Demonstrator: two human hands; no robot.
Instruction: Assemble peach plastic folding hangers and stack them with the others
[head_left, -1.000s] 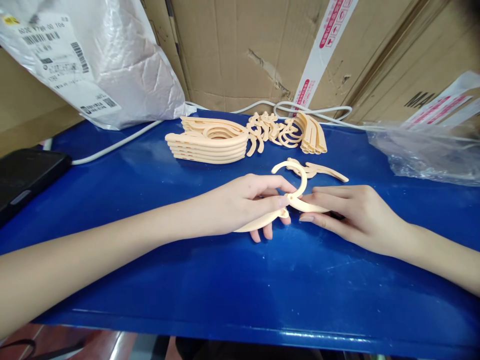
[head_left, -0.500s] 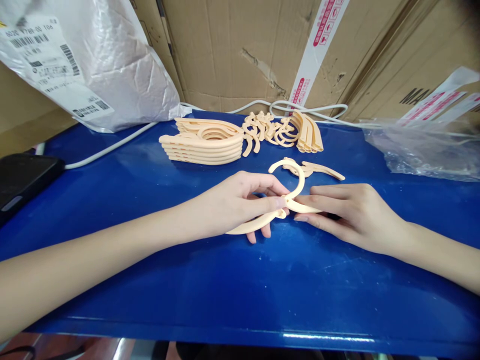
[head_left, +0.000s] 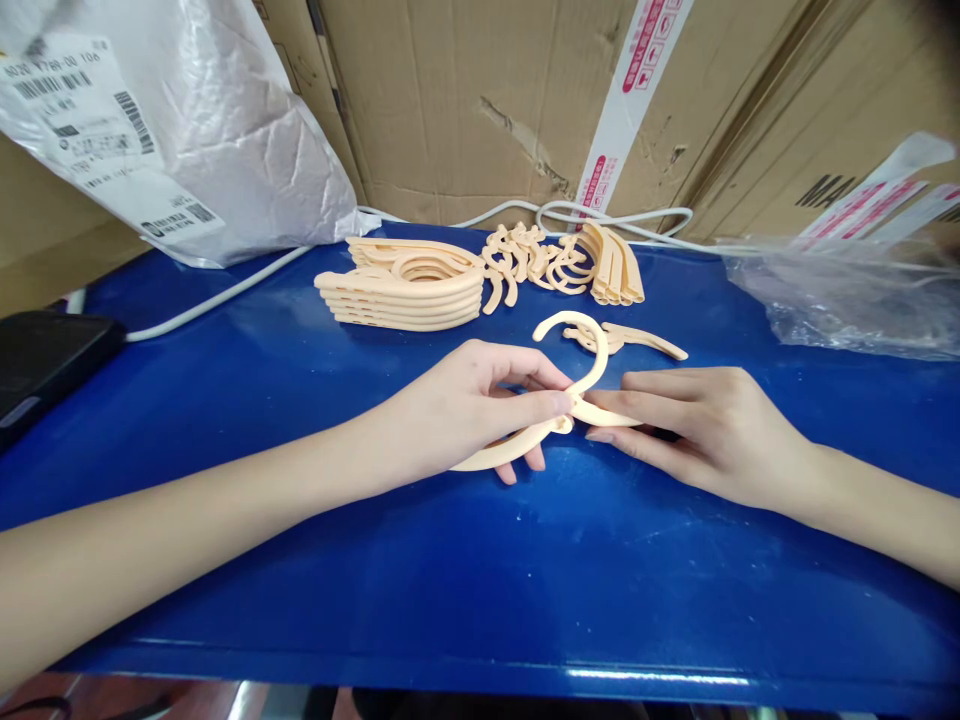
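Note:
Both hands meet at the middle of the blue table (head_left: 375, 560) around a peach plastic hanger made of parts. My left hand (head_left: 469, 405) pinches the left arm piece (head_left: 495, 455) and the base of the hook (head_left: 581, 345), fingers closed on them. My right hand (head_left: 705, 425) grips the right arm piece (head_left: 607, 412), fingers wrapped round it. The arm pieces and the hook meet between my fingertips. Just behind lies a loose arm piece (head_left: 645, 342).
At the back lie a stack of assembled hangers (head_left: 401, 290), a pile of loose hooks (head_left: 529, 262) and a bundle of arm pieces (head_left: 615, 265). A white mailing bag (head_left: 187, 130), cardboard boxes (head_left: 465, 100), white cables (head_left: 225, 290), a clear plastic bag (head_left: 847, 300) and a black phone (head_left: 45, 360) surround the table.
The view shifted slightly; the hands and the hanger parts stay pressed together at almost the same spot, with the hook raised a little.

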